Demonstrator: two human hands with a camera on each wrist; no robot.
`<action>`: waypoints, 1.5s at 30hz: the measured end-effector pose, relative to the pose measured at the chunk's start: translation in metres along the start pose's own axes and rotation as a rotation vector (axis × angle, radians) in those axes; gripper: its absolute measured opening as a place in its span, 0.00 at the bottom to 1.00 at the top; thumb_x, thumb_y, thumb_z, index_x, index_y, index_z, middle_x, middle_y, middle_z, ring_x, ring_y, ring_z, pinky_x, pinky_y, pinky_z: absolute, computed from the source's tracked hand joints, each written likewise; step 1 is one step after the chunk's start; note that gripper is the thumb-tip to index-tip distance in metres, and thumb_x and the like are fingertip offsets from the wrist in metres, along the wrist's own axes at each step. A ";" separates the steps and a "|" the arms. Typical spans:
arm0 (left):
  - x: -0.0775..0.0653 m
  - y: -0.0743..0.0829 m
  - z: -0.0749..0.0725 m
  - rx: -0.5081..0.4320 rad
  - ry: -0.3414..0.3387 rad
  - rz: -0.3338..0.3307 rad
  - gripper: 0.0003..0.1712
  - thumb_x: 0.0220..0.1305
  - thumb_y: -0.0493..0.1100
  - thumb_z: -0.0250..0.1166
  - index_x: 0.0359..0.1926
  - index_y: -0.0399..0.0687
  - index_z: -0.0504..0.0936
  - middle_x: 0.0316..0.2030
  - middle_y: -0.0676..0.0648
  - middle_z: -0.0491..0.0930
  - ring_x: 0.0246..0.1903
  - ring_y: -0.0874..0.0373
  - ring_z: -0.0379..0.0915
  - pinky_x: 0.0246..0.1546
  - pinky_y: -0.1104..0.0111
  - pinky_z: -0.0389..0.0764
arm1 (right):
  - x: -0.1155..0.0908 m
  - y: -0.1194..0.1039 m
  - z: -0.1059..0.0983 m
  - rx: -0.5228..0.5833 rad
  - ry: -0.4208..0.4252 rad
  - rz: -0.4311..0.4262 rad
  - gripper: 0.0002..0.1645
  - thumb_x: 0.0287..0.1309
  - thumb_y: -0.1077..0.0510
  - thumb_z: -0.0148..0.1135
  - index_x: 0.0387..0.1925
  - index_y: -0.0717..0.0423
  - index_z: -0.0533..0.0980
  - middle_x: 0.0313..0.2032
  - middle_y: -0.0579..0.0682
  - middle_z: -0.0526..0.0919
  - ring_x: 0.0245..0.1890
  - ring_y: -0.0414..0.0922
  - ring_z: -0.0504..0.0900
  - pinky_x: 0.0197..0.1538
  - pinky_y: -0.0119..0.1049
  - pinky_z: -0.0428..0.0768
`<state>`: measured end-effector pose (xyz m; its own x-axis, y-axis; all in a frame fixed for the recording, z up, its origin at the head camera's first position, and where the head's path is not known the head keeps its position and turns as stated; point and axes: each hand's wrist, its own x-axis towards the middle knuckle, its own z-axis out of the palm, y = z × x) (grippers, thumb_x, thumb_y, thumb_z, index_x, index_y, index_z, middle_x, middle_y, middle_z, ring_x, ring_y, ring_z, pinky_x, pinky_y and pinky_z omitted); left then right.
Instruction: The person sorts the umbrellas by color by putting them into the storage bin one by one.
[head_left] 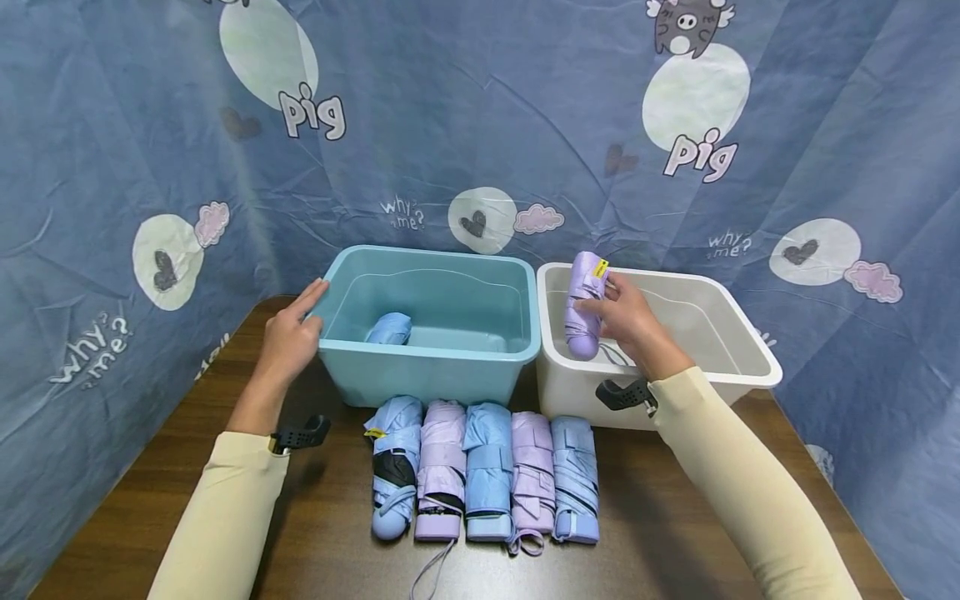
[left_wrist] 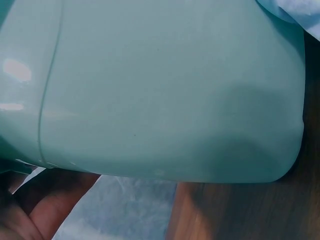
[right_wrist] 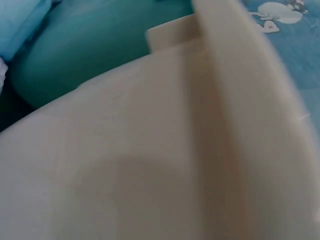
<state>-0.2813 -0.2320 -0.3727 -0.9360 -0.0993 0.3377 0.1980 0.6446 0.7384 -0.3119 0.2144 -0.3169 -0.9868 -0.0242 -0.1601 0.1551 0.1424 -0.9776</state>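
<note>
My right hand (head_left: 633, 321) grips a folded purple umbrella (head_left: 585, 287) over the left part of a white bin (head_left: 585, 400). The umbrella stands nearly upright, its rounded handle end down and a yellow tag near the top. At the left end of a teal bin (head_left: 423, 367), my left hand (head_left: 288, 340) rests by the rim with its fingers extended. The left wrist view shows part of that hand's fingers (left_wrist: 55, 207) beside the bin's wall. Inside the teal bin lies a blue umbrella (head_left: 390, 329). The right hand is out of sight in the right wrist view.
Several folded umbrellas lie side by side before the bins, alternating blue (head_left: 489, 467) and purple (head_left: 441, 467). One purple umbrella's strap trails toward the front of the wooden table (head_left: 337, 542). The two bins stand side by side against a blue printed cloth (head_left: 420, 150).
</note>
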 end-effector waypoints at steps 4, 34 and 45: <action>0.000 0.001 -0.001 0.017 0.007 -0.003 0.34 0.62 0.34 0.43 0.71 0.51 0.64 0.71 0.51 0.60 0.70 0.45 0.52 0.65 0.45 0.57 | 0.003 0.006 0.004 -0.011 -0.015 0.019 0.51 0.59 0.68 0.57 0.76 0.56 0.41 0.72 0.58 0.55 0.65 0.56 0.64 0.62 0.54 0.67; 0.000 0.003 0.002 0.008 -0.011 -0.022 0.34 0.63 0.35 0.43 0.72 0.52 0.63 0.71 0.52 0.58 0.71 0.46 0.51 0.65 0.45 0.56 | 0.010 0.025 0.010 -0.397 -0.127 0.218 0.50 0.56 0.65 0.63 0.74 0.59 0.47 0.61 0.62 0.65 0.52 0.53 0.71 0.55 0.44 0.72; -0.002 0.003 0.000 0.003 -0.009 -0.021 0.34 0.63 0.35 0.43 0.72 0.53 0.63 0.71 0.52 0.58 0.71 0.46 0.50 0.65 0.45 0.56 | 0.013 0.027 0.012 -0.567 -0.198 0.113 0.47 0.55 0.61 0.64 0.72 0.65 0.52 0.61 0.65 0.67 0.52 0.53 0.70 0.49 0.38 0.73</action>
<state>-0.2795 -0.2298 -0.3714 -0.9425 -0.1056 0.3170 0.1777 0.6451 0.7432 -0.3205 0.2061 -0.3467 -0.9298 -0.1541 -0.3343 0.1557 0.6583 -0.7365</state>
